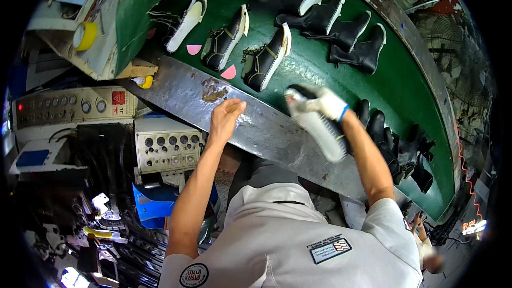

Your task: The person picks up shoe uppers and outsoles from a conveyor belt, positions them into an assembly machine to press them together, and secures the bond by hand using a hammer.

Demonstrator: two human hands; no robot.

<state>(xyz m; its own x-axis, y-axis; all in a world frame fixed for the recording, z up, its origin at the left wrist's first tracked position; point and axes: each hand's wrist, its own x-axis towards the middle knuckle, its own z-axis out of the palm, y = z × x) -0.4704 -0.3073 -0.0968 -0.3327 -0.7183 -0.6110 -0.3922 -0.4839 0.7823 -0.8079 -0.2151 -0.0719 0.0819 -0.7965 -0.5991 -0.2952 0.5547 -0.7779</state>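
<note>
In my right hand (326,105), which wears a white glove with a blue cuff, is a dark shoe upper (304,92) on its last. Its pale sole (322,133) with a stitched edge faces up, and the shoe is slightly smeared by motion. My fingers wrap round it above the metal edge of the bench. My bare left hand (226,120) hovers over the same metal edge, fingers loosely bent and nothing visible in them. Beyond it on the green belt lie two black shoes with yellow stitching, one nearer (265,64) and one farther left (226,42).
Several black boots (357,50) lie along the far side of the green belt (309,69). More dark footwear (381,133) sits at the right. Pink pieces (228,72) lie near the shoes. Control boxes (168,146) and a yellow tape roll (85,36) stand left. Another person (426,250) is at lower right.
</note>
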